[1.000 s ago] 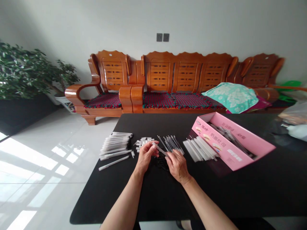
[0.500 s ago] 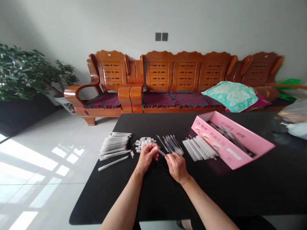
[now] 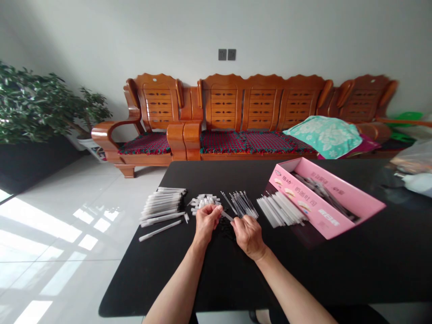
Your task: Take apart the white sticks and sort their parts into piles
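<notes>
— What's nearest?
— Bare black table (image 3: 216, 279) up to its front edge, then both hands. The left hand (image 3: 206, 221) and right hand (image 3: 249, 234) are each pinched closed on one pen barrel (image 3: 227, 216), held between them just above the table.
— And beyond?
— Caps (image 3: 202, 201), refills (image 3: 241, 202), finished pens (image 3: 164, 203) near the left edge, a pink box (image 3: 324, 202) on the right.

Wooden sofa (image 3: 263, 117) w/ white wall (image 3: 303, 31).

Probably a home living room: carved wooden sofa (image 3: 256, 117), potted plant (image 3: 40, 105), tiled floor (image 3: 67, 225).
</notes>
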The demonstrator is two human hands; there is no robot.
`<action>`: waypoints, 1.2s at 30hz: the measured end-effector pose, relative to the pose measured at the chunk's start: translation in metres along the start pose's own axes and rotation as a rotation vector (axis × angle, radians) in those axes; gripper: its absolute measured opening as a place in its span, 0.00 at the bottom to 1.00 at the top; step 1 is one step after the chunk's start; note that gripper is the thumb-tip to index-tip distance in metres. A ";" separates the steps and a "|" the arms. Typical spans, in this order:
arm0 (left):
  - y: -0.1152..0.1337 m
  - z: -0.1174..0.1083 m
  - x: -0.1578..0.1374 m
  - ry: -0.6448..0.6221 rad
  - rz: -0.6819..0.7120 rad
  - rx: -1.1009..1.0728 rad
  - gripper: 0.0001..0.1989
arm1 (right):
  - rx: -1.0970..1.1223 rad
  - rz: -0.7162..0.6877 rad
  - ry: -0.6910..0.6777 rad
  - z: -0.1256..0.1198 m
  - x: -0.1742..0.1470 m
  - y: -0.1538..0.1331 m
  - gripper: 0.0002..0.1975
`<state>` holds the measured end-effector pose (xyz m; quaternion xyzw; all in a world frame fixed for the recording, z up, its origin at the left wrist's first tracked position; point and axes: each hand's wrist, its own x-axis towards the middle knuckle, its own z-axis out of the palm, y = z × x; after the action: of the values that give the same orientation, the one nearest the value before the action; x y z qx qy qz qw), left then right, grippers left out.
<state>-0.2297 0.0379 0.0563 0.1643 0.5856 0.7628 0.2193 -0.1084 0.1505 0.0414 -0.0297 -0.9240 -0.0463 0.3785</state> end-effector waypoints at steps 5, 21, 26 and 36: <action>-0.002 0.001 0.002 0.048 -0.015 -0.001 0.21 | -0.019 -0.013 -0.002 0.000 0.001 -0.001 0.14; 0.001 -0.005 0.001 -0.301 -0.033 -0.076 0.18 | 0.157 0.083 0.008 0.001 0.003 0.002 0.11; 0.002 -0.006 0.001 -0.351 -0.007 -0.082 0.19 | 0.217 0.101 -0.030 0.001 0.003 0.002 0.12; -0.002 0.007 -0.003 -0.036 0.057 0.004 0.20 | 0.011 0.028 -0.001 -0.001 0.003 -0.003 0.15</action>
<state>-0.2234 0.0430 0.0561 0.1951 0.5782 0.7646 0.2076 -0.1100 0.1472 0.0435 -0.0404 -0.9239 -0.0357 0.3789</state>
